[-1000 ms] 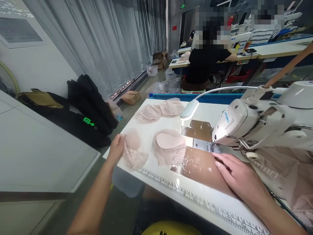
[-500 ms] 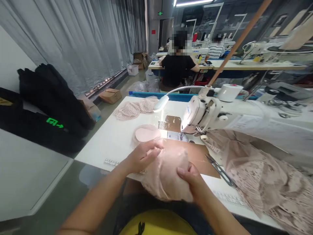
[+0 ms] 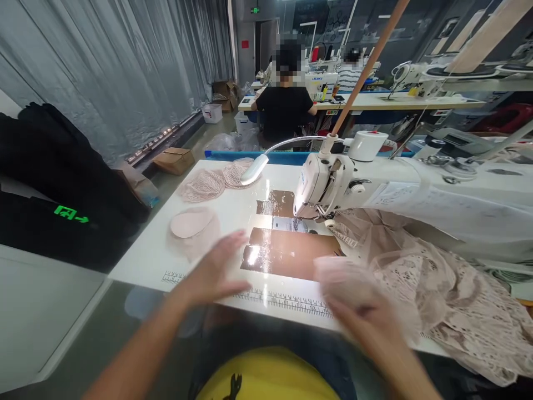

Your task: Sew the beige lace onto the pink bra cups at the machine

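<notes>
My left hand [image 3: 219,272] is over the white table [image 3: 145,244] with its fingers spread, nothing in it. My right hand [image 3: 358,300], blurred by motion, grips a pale pink fabric piece [image 3: 341,272] in front of the white sewing machine [image 3: 325,183]. Beyond my left hand lies a sheer pink piece with an oval pad [image 3: 191,224]. Two lace cups [image 3: 204,186] rest at the table's far left. Brown tape [image 3: 287,253] covers part of the tabletop by the needle. A heap of pink lace fabric [image 3: 449,294] lies to the right of my right hand.
A bendable lamp [image 3: 255,169] hangs over the table. A brown pole [image 3: 370,61] rises behind the machine head. A person in black [image 3: 287,114] sits at another sewing table ahead. A cardboard box [image 3: 174,160] stands on the floor at left.
My left hand has let go of the pink fabric and opened. My right hand has carried the fabric rightward, towards the lace heap. The view has shifted slightly to the right.
</notes>
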A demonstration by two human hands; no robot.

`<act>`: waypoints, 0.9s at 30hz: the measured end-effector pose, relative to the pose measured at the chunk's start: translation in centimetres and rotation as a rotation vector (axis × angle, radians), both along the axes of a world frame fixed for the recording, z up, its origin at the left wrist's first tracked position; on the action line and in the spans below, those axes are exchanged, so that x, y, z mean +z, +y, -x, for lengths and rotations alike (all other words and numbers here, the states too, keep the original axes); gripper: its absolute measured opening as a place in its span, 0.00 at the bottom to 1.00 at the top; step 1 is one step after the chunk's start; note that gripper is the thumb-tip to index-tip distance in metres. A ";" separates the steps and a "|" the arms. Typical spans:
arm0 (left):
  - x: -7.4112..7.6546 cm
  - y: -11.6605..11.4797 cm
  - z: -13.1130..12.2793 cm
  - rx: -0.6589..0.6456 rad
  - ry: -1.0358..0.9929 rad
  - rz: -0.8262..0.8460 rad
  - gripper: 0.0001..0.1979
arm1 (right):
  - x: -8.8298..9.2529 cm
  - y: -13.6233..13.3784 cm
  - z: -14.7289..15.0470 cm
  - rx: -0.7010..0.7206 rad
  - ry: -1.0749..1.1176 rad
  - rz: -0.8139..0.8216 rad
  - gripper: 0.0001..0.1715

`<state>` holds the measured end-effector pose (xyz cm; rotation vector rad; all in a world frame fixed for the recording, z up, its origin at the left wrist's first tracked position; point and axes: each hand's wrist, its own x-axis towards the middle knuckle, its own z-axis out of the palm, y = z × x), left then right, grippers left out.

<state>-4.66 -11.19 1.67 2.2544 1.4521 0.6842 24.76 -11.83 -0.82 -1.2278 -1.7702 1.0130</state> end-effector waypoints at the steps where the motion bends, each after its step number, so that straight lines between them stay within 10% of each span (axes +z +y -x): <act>1: 0.4 -0.4 -1.8 -0.145 -0.088 0.062 0.42 | 0.4 -0.4 0.8 0.123 0.012 0.038 0.11; 4: 0.5 -1.0 -5.0 -0.368 -0.234 0.230 0.28 | 1.9 -0.9 2.4 0.350 0.015 -0.012 0.01; 11: -2.0 -0.6 -1.9 0.200 -0.357 0.171 0.11 | 2.9 0.0 0.1 -0.317 -0.048 -0.529 0.07; 18: -0.2 -2.7 -5.2 -0.542 -0.927 0.660 0.43 | 0.5 0.6 3.5 0.261 0.278 0.458 0.10; 23: -1.0 -2.3 -4.4 -0.208 -0.910 0.472 0.41 | 0.1 -0.1 3.8 0.393 0.542 0.657 0.12; 27: -2.4 -2.2 -3.8 -0.287 -0.939 0.788 0.30 | 0.7 -0.5 3.7 0.204 0.603 0.571 0.18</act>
